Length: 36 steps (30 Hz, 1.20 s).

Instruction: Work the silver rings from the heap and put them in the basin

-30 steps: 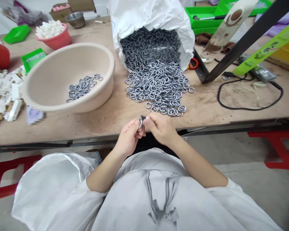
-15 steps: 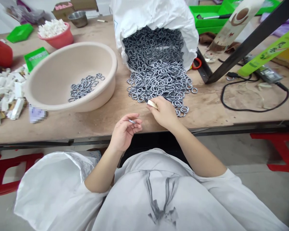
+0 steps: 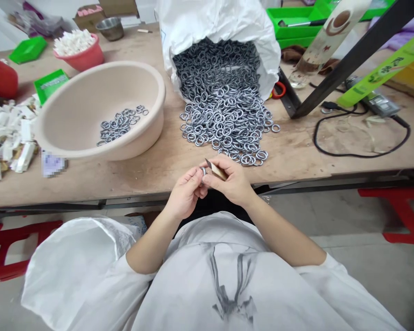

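While the left hand (image 3: 183, 195) pinches a single grey ring (image 3: 203, 171) between its thumb and fingers, the right hand (image 3: 232, 184) curls around a small tool (image 3: 217, 170) with a pale handle and a dark, pointed tip. The ring sits at the fingertips of the left hand, between the two hands, with the right thumb just beside it (whether that thumb presses on the ring, I cannot tell). The tool's tip points up and to the left, near the ring.

Just beyond the right hand, a heap of loose rings (image 3: 227, 122) spreads over the wooden surface (image 3: 148, 177), spilling from the mouth of a white sack (image 3: 217, 20). To the left of the heap stands a wide beige basin (image 3: 69, 105) with a small batch of rings (image 3: 115, 128) inside. Farther left lie white pieces (image 3: 7, 131), and behind the basin stands a red bowl (image 3: 84, 58) heaped with more white bits.
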Tool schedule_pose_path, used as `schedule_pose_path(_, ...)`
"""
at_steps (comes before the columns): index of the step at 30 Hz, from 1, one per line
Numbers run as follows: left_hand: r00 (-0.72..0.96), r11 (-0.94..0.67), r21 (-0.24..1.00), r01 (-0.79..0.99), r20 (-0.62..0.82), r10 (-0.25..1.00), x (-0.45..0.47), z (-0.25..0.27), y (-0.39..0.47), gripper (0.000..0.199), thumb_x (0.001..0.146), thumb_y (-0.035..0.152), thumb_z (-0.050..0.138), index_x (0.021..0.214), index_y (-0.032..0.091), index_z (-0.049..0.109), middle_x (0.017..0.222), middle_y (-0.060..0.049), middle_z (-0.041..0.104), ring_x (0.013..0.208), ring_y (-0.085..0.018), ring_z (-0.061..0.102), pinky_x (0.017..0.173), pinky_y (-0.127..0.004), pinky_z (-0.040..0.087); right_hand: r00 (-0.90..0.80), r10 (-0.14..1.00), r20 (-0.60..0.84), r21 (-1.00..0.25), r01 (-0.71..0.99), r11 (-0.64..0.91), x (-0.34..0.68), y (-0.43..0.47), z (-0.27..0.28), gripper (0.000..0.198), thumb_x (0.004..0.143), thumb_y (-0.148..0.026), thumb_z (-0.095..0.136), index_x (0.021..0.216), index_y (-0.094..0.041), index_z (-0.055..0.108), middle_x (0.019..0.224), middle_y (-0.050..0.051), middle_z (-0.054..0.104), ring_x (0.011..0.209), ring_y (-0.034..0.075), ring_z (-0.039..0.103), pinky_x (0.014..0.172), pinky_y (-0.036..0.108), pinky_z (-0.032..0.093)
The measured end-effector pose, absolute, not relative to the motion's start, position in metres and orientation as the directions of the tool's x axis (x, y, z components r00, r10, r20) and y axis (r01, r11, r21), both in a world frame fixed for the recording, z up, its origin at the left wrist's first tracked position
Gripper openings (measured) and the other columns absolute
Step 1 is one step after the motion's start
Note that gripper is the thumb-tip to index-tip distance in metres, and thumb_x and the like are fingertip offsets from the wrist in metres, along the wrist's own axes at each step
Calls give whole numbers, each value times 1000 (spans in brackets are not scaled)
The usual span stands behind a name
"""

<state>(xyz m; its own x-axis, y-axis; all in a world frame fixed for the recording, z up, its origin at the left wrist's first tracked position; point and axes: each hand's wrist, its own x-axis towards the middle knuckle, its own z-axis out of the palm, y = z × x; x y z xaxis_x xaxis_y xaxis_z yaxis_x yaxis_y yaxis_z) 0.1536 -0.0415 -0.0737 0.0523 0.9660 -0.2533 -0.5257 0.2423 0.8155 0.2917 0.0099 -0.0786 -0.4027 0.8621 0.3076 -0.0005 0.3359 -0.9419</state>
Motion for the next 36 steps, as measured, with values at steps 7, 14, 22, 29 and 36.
schedule_pose_path(7, -24, 202, 843, -498, -246, 969, 155, -68, -43, 41, 75, 49, 75, 66, 17, 52, 57, 4, 48, 45, -5, 38, 42, -18, 29, -395, 793, 463, -752, 299, 588, 298, 4, -67, 40, 94, -54, 53, 80, -19, 64, 77, 3, 61, 74, 17, 55, 67, 29, 38)
schedule_pose_path(14, -28, 257, 819, -514, -315, 949, 158, -66, -43, 36, 74, 44, 76, 69, 16, 53, 53, 6, 44, 42, -4, 37, 40, -17, 29, -494, 696, 522, -449, 534, 716, 298, -6, -69, 48, 97, -55, 45, 69, -20, 59, 67, 2, 54, 66, 16, 47, 64, 31, 29)
schedule_pose_path(22, 11, 279, 801, -530, -322, 947, 154, -67, -39, 36, 72, 39, 77, 67, 17, 50, 52, 6, 43, 42, -4, 35, 40, -17, 29, -519, 737, 434, -659, 375, 652, 295, -2, -72, 46, 96, -48, 50, 61, -19, 47, 60, -3, 45, 56, 10, 37, 58, 28, 24)
schedule_pose_path(29, 122, 288, 843, -454, -262, 957, 152, -72, -48, 41, 80, 44, 72, 60, 15, 50, 57, 3, 49, 44, -5, 41, 42, -18, 35, -199, 954, 222, -679, 671, 298, 313, 36, -74, 50, 97, -54, 44, 60, -20, 48, 56, -2, 45, 57, 13, 42, 57, 28, 22)
schedule_pose_path(36, 4, 285, 840, -461, -320, 948, 137, -78, -40, 29, 76, 35, 76, 95, 14, 69, 70, -1, 66, 53, -9, 57, 47, -19, 49, -284, 950, 130, -244, 919, 308, 295, 65, -66, 30, 94, -44, 57, 106, -19, 68, 110, 12, 64, 82, 24, 62, 64, 30, 32)
